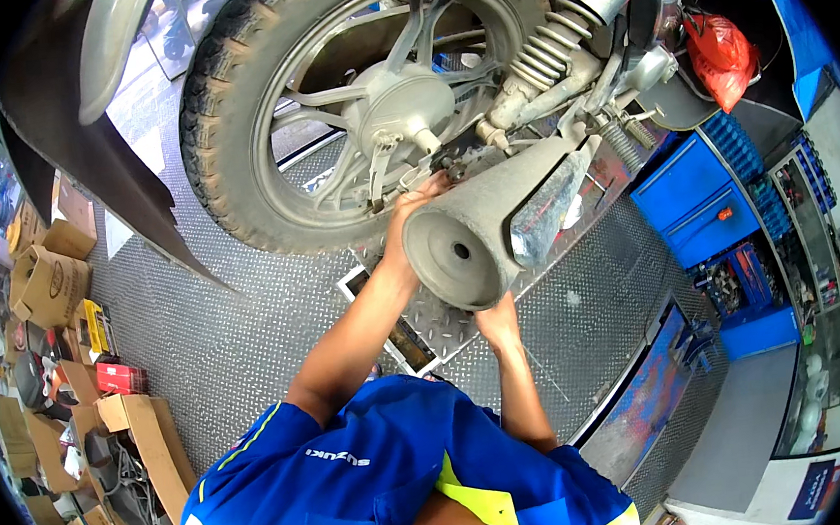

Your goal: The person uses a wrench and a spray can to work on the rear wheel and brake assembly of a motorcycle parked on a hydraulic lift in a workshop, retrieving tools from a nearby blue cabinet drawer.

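Note:
A grey, dusty motorcycle muffler (523, 190) slants toward me, its round end with a small dark hole facing me. My left hand (420, 206) reaches up along the muffler's left side, near the axle of the rear wheel (398, 111). Its fingers are bent together by small metal parts there, and what they grip is partly hidden. Below the muffler is my right hand (498, 321), with its fingers behind the muffler's end, so their grip does not show. A worn, shiny shield (547, 218) covers the muffler's right side.
A coil-spring shock absorber (542, 60) rises right of the wheel. A dark fender (116, 163) hangs at left. Cardboard boxes (52, 282) line the left side. Blue tool drawers (696, 201) stand at right, and a red plastic bag (723, 59) hangs above. Below lies a patterned metal platform (247, 325).

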{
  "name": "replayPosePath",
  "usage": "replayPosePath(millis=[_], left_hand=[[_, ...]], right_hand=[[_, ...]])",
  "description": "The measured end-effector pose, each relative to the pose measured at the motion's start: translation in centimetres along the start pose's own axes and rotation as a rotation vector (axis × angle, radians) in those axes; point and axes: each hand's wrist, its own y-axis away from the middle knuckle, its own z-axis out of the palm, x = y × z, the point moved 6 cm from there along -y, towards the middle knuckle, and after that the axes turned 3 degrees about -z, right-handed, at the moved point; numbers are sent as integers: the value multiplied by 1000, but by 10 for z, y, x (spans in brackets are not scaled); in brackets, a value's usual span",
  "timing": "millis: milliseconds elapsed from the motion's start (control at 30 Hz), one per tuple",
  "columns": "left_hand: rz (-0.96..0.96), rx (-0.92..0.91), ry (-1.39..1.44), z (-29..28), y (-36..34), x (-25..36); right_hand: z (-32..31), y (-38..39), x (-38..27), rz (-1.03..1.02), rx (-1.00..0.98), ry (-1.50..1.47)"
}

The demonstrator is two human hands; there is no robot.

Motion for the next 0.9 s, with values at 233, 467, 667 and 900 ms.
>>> replayPosePath(millis=[233,467,667,900], left_hand=[[-58,13,-104,-8,-2,-8],[206,-180,-1111,-49,16,-42],[401,-280,-1874,-99,10,-123],[551,-247,-1959,-107,28,-130]], right_hand=[[0,8,54,160,-125,-132],[-25,15,67,199,-15,-144],[-34,11,58,207,39,-184],[-14,-35,2,-3,54,-461]])
